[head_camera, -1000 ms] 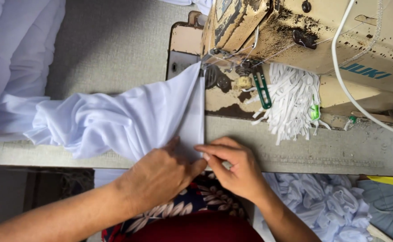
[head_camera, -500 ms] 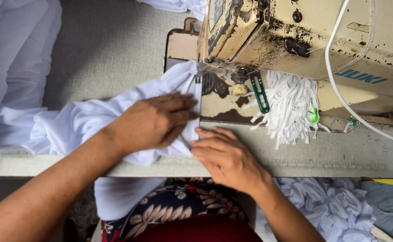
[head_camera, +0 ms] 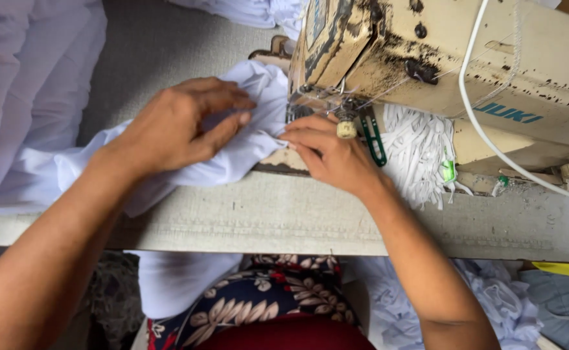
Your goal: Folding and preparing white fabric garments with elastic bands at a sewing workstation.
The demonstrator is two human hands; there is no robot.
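Two bare hands are laid on a piece of white fabric [head_camera: 232,162] at the needle end of a worn cream sewing machine [head_camera: 440,58]; the left hand [head_camera: 181,123] is spread flat over the bunched cloth with fingers slightly fanned and pressing down, while the right hand [head_camera: 330,155] is held just beside the presser foot [head_camera: 301,110], its fingers pressed together and extended along the cloth's edge, fingertips touching the fabric. The cloth is draped from the machine bed leftward across the grey table [head_camera: 284,220] and partly over its front edge. For the feeding shown to be done well, the edge would best be kept straight and flat under the foot, with fingertips held clear of the needle, which is hidden behind the machine head. Little room is left to the right, where a bundle of white strips [head_camera: 420,155] and green thread snips [head_camera: 372,133] hang close by the right hand. More open table is seen to the left, bounded by a pile of white cloth [head_camera: 19,97], and the table's front edge lies near both wrists
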